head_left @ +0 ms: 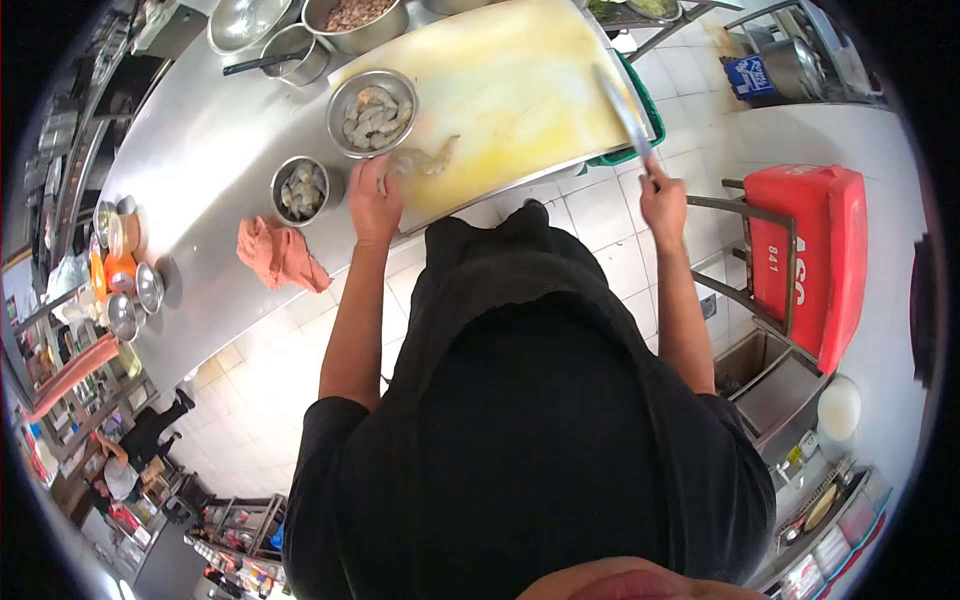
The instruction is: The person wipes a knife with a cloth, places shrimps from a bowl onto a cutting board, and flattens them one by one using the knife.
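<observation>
My right hand point(663, 203) is wrapped round the handle of a knife point(622, 108), its blade over the right edge of the yellowed cutting board point(520, 90). At the board's lower left, my left hand point(376, 203) has its fingertips near the rim of a steel bowl point(335, 105) holding shrimp point(376, 118). What those fingers hold, if anything, is hidden. Shrimp pieces point(425, 160) lie on the board just right of that hand. To its left stands a smaller steel pot point(336, 190) with grey shrimp pieces point(303, 188).
A pink cloth point(278, 256) lies at the steel counter's point(200, 190) near edge. Steel pots and a bowl of reddish-brown pieces point(352, 12) stand at the back. A green bin point(645, 95) hangs beyond the board's right edge. A red box point(810, 260) is at right; another person point(125, 470) is far lower left.
</observation>
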Action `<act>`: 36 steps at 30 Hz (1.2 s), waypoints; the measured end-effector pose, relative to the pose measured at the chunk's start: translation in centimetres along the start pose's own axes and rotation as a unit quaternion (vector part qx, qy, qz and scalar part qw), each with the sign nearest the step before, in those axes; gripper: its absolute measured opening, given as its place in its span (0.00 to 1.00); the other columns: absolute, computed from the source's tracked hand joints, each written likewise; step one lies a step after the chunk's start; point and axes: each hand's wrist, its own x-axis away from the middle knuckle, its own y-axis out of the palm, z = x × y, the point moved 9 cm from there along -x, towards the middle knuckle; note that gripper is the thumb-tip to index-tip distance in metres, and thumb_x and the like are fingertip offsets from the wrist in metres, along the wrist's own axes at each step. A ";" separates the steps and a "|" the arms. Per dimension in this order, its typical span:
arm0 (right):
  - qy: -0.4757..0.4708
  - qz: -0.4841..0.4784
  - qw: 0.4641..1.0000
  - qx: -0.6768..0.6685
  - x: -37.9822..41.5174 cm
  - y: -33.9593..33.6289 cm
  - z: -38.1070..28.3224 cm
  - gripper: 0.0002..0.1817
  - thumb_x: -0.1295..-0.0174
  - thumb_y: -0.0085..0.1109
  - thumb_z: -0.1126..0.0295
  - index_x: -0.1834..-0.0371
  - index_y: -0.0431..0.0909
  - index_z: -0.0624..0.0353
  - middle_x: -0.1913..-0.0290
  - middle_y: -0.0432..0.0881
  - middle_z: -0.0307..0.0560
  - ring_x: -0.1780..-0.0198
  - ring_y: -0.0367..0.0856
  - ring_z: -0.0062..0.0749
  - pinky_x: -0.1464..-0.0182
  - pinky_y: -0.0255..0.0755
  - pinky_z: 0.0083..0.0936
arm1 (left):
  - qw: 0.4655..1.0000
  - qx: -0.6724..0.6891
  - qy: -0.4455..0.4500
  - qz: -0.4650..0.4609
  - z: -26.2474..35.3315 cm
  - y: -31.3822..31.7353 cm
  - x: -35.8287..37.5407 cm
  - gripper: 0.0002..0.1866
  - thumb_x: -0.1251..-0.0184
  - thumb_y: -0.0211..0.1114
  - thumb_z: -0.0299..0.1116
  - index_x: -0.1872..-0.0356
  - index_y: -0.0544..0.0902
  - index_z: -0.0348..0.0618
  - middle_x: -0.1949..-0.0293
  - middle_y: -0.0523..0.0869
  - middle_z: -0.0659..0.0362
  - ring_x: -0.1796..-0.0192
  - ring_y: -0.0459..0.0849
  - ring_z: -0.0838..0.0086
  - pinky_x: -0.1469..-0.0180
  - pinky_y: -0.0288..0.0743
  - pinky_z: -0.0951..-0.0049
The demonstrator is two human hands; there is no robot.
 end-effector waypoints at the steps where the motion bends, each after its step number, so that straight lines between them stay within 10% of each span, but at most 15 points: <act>1: 0.031 0.009 0.998 -0.048 -1.4 -0.6 1.3 0.20 0.33 0.68 0.65 0.38 0.87 0.51 0.63 0.85 0.62 0.59 0.85 0.53 0.52 0.80 0.44 | 1.000 0.001 0.005 -0.006 -0.2 0.3 -0.5 0.19 0.36 0.65 0.23 0.43 0.84 0.39 0.48 0.87 0.45 0.44 0.84 0.47 0.39 0.79 0.55; 7: 0.225 -0.004 0.820 -0.525 -3.9 0.2 -0.6 0.29 0.20 0.55 0.64 0.18 0.65 0.54 0.64 0.76 0.40 0.69 0.79 0.27 0.66 0.81 0.28 | 1.000 0.013 -0.001 -0.028 -0.6 2.0 -3.2 0.20 0.37 0.67 0.25 0.43 0.84 0.39 0.46 0.86 0.44 0.43 0.84 0.47 0.39 0.79 0.53; 11: 0.276 -0.016 0.684 -0.676 -3.8 4.8 -4.6 0.11 0.17 0.46 0.62 0.47 0.74 0.57 0.67 0.73 0.41 0.73 0.73 0.27 0.71 0.74 0.24 | 1.000 0.003 0.027 -0.013 -0.3 1.4 -3.5 0.20 0.37 0.68 0.28 0.43 0.84 0.40 0.47 0.86 0.45 0.43 0.84 0.47 0.39 0.79 0.53; 23: 0.233 -0.006 0.714 -0.660 -0.9 5.3 -5.5 0.15 0.16 0.44 0.59 0.53 0.72 0.60 0.64 0.75 0.45 0.70 0.73 0.27 0.72 0.71 0.24 | 0.996 0.090 0.006 0.015 2.2 -6.9 1.4 0.16 0.38 0.69 0.21 0.47 0.85 0.40 0.54 0.86 0.49 0.50 0.85 0.50 0.47 0.81 0.55; 31: 0.190 -0.016 0.790 -0.583 2.9 4.2 -7.5 0.08 0.21 0.58 0.64 0.50 0.72 0.55 0.66 0.75 0.40 0.74 0.72 0.22 0.76 0.68 0.22 | 0.996 0.044 0.057 0.058 2.1 -7.7 -7.6 0.15 0.35 0.68 0.28 0.47 0.86 0.43 0.52 0.86 0.49 0.48 0.85 0.49 0.46 0.81 0.54; 36: 0.152 0.010 0.805 -0.574 2.2 3.3 -8.3 0.12 0.22 0.58 0.67 0.42 0.70 0.56 0.64 0.78 0.43 0.74 0.75 0.24 0.75 0.72 0.23 | 0.994 0.004 0.064 -0.094 1.5 0.4 -12.9 0.21 0.38 0.72 0.38 0.44 0.86 0.45 0.48 0.88 0.47 0.44 0.86 0.48 0.41 0.81 0.51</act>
